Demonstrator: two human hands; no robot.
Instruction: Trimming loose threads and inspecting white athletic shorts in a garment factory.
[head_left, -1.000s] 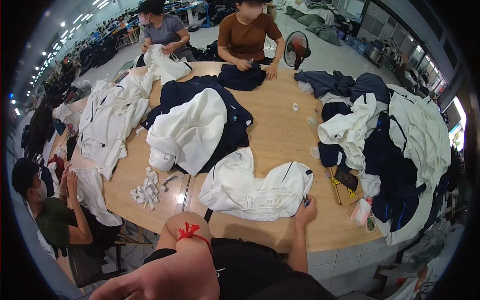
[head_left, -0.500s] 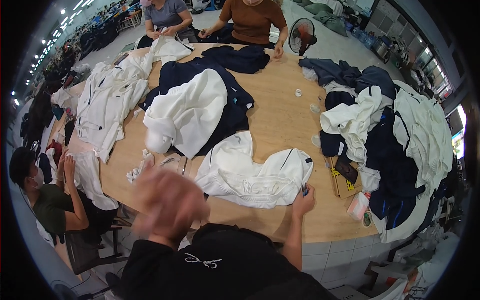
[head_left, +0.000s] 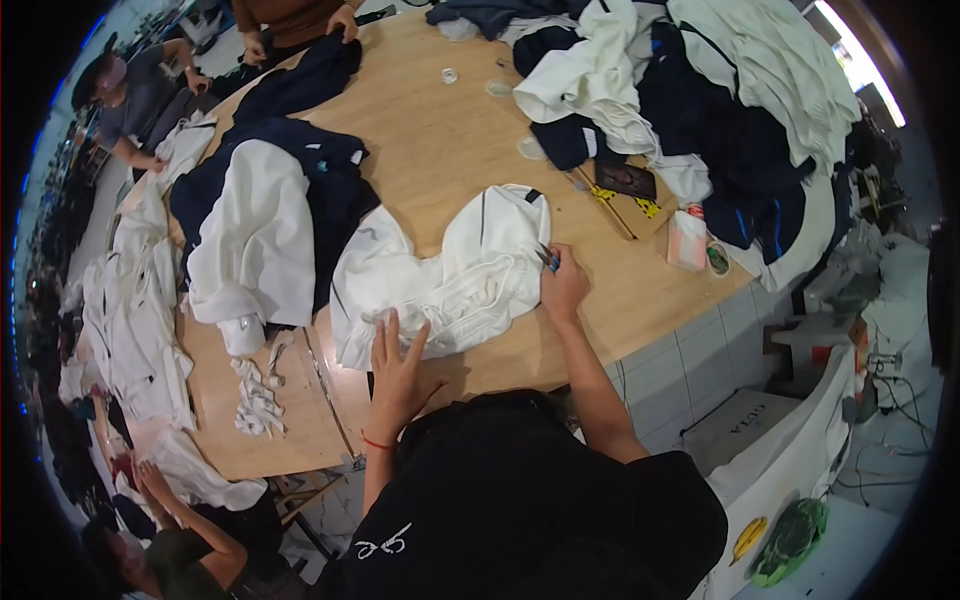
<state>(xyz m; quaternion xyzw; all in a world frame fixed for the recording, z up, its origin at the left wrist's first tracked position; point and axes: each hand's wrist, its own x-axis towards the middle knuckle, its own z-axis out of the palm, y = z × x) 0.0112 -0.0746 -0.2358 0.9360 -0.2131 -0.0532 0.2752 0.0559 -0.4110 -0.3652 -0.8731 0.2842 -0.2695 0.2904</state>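
Note:
White pants (head_left: 500,235) with a gathered elastic waistband lie on the table right in front of me, a dark stripe running along one leg. My left hand (head_left: 400,370) rests at the near left of the waistband, its fingers spread over the fabric. At the right edge of the pants, my right hand (head_left: 567,285) is closed round small thread snips (head_left: 546,257) with a blue part, their dark blades pointing up and away from me. The snips are partly hidden by my fingers.
White and navy garments (head_left: 255,235) are heaped on the left, with another large pile (head_left: 720,130) at the far right. A phone (head_left: 626,180) lies on a cardboard box. White scraps (head_left: 258,398) lie near the left edge. Co-workers sit around the table (head_left: 430,140).
My left hand, raised and blurred before, has come down onto the waistband with fingers spread. The right hand still holds the snips by the pants. The whole view has turned to the right.

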